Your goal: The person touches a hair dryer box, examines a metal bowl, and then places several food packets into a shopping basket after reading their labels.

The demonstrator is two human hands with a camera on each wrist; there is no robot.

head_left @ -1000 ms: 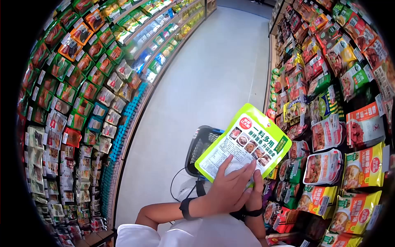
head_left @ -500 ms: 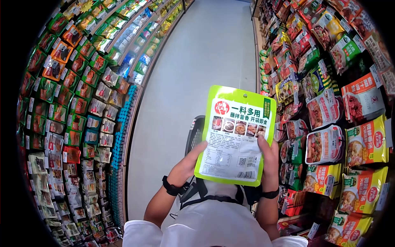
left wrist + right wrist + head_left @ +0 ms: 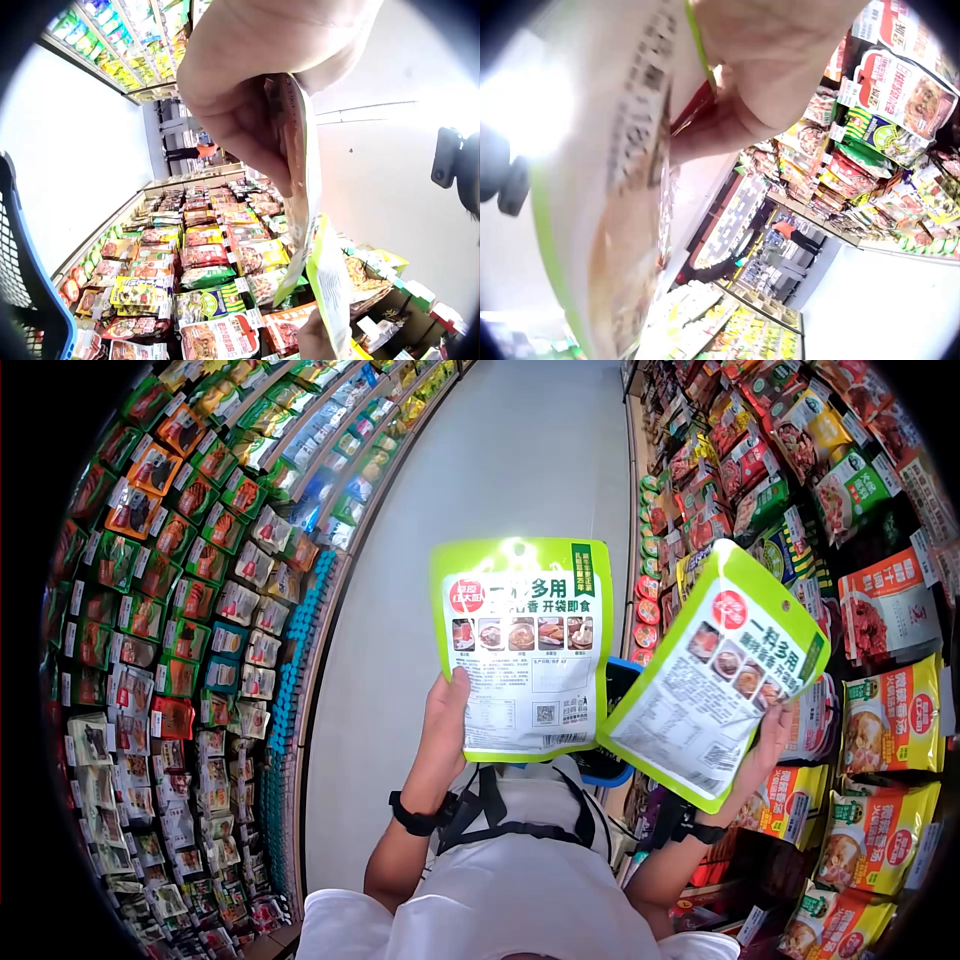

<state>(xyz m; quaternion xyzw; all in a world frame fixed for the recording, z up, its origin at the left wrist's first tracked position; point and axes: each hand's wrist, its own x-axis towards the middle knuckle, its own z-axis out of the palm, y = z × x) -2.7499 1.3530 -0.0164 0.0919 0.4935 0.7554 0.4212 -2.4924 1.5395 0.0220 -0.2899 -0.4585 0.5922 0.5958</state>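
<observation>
Two lime-green and white food pouches with printed backs are held side by side in the head view. My left hand [image 3: 447, 720] grips the left pouch [image 3: 520, 695] by its lower left edge, thumb on the printed face. The right pouch [image 3: 690, 695] leans to the right, and my right hand [image 3: 762, 755] pinches its right edge. Their lower edges meet in the middle. In the left wrist view, fingers curl behind the left pouch [image 3: 302, 161], seen edge-on. The right wrist view shows the right pouch [image 3: 622, 225] close up, its picture side blurred.
A shopping basket [image 3: 56, 300] with a blue rim is below the pouches, mostly hidden in the head view. Shelves of hanging packets [image 3: 200, 620] line the left side, and seasoning bags [image 3: 890, 725] the right. A pale aisle floor [image 3: 480, 470] runs between. Far off stands a person [image 3: 196, 151].
Both hands came from stacked together to opposite sides of what looked like one pouch. Now two pouches show, one per hand, the right hand having moved right and tilted its pouch.
</observation>
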